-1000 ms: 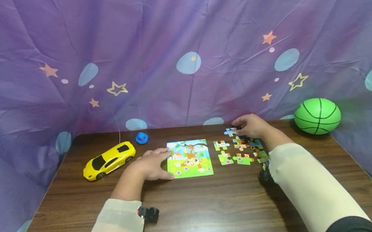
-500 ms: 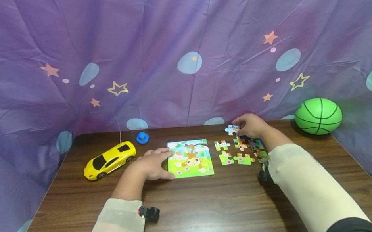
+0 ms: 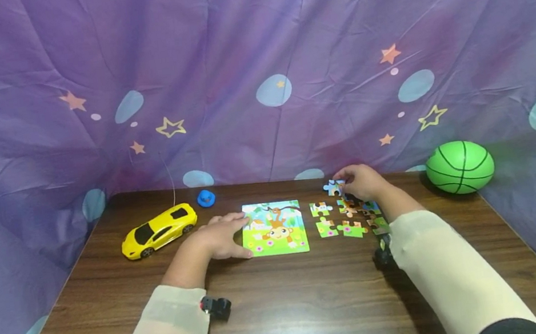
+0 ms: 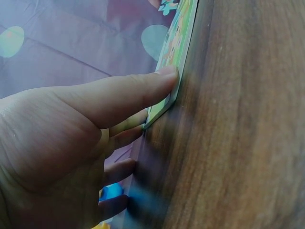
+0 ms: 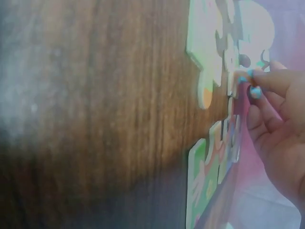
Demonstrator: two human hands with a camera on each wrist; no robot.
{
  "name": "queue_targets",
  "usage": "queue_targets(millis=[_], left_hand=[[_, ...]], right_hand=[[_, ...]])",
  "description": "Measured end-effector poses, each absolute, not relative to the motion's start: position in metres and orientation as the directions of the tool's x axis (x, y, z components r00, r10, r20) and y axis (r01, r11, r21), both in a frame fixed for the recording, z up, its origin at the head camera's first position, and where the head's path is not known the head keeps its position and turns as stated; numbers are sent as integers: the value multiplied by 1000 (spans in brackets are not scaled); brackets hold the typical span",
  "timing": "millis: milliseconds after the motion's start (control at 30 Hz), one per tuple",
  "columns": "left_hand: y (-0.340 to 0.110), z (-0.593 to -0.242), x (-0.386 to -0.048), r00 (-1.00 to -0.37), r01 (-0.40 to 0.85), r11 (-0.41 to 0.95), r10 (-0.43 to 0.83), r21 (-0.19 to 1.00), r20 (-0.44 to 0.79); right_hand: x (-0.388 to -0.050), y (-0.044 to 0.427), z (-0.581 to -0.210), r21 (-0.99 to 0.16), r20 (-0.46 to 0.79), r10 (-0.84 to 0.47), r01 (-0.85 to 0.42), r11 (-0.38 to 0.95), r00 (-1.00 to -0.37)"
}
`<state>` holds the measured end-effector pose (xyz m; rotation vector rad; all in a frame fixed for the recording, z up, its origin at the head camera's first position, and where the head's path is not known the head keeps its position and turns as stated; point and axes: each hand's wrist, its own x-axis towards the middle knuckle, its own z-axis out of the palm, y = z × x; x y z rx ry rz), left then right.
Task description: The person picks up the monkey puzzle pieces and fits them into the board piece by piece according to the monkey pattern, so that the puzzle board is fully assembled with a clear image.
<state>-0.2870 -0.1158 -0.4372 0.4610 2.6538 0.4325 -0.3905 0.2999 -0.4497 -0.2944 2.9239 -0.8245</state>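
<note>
one puzzle piece (image 3: 332, 187) was pinched between the thumb and fingers of your right hand (image 3: 363, 183), sticking out on the side toward your left. over the last second it had shifted a little at your fingertips, while the other pieces (image 3: 352, 229) stayed where they lay, below and partly under that hand. that suggested you had this one in your grip, with picking it up just under way. your left hand (image 3: 217, 239) had not moved: its fingers were spread, the thumb touching the near left corner of the monkey picture (image 3: 278, 233), which lay flat between your two hands.

your right hand and sleeve (image 3: 437, 257) covered part of the group, so you could not have counted the pieces surely from above. the right wrist view was hazy, and i could not tell whether the pinched piece had fully cleared the table (image 3: 288, 302). in the left wrist view, the picture was cut off at the top and seen nearly edge-on.
</note>
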Motion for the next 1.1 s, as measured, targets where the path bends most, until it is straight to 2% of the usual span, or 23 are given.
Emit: queue_targets(millis=[200, 667, 1100], left_hand=[[-115, -436, -286, -862, 241, 900, 371, 364, -345], [-115, -437, -287, -859, 240, 902, 370, 359, -355], [-116, -437, -287, -856, 246, 899, 377, 363, -354]], right_hand=[[-386, 290, -446, -578, 13, -205, -174, 797, -979], [-359, 227, -435, -703, 15, -272, -204, 682, -962], [-350, 185, -438, -680, -51, -376, -244, 692, -925]])
